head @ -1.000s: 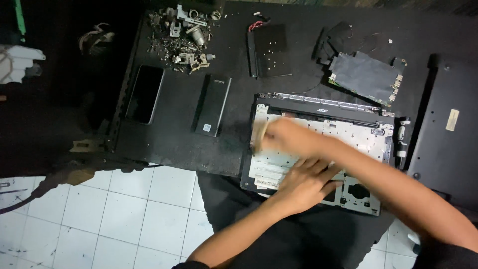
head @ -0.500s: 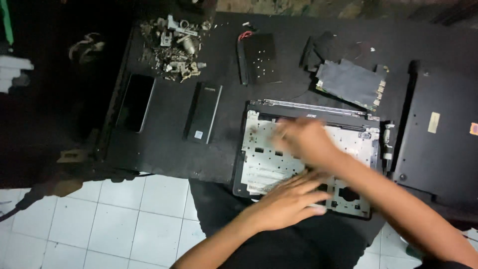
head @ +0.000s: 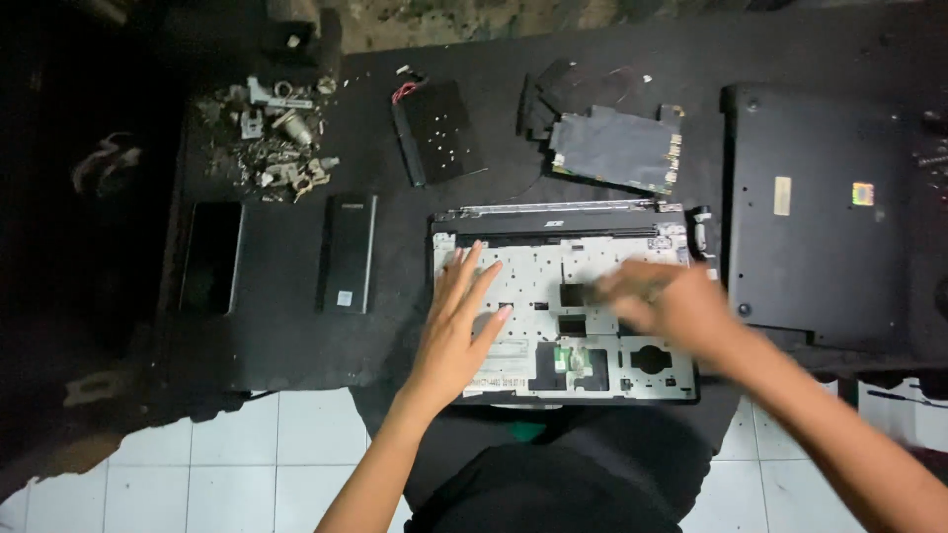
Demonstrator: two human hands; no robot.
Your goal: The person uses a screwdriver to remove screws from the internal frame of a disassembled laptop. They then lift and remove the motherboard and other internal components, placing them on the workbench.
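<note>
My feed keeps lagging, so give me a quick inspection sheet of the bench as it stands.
Surface: black table, dusty.
Job's things: opened laptop chassis, silver inner frame up.
Clutter: scrap metal pile, phone, black battery bar, drive, circuit board, laptop bottom cover.
Hands: left hand flat on chassis; right hand blurred over it, grip unclear.
Cables: red wires at drive.
Surroundings: white tiled floor.

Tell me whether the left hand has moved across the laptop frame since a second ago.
Yes. The left hand has shifted from the laptop frame's lower middle to its left part, fingers spread flat.
</note>
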